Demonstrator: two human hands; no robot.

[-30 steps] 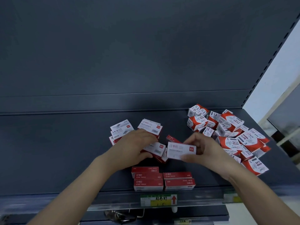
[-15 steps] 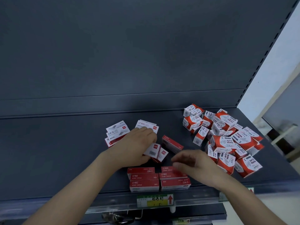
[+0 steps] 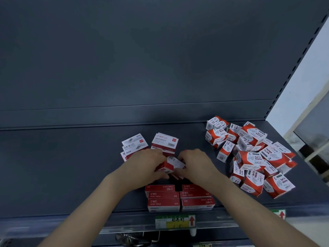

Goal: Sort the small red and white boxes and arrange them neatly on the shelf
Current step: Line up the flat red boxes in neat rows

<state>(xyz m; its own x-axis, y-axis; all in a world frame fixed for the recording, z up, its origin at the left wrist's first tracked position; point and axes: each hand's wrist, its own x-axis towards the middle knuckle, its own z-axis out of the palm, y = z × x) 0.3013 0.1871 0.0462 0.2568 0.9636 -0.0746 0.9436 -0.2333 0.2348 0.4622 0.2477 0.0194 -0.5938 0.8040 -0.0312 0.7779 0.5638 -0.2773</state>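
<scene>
staple boxes (image 3: 179,198) shelf (image 3: 71,166) front; paper-clip boxes (image 3: 252,157) right.

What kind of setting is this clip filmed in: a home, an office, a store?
Most likely a shop's stationery aisle. A dark metal shelf carries a price label on its front rail, with many identical staple boxes stacked at the edge and a heap of paper clip boxes alongside.

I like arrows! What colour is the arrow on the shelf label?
Red, pointing up, on the shelf label in the head view.
</scene>
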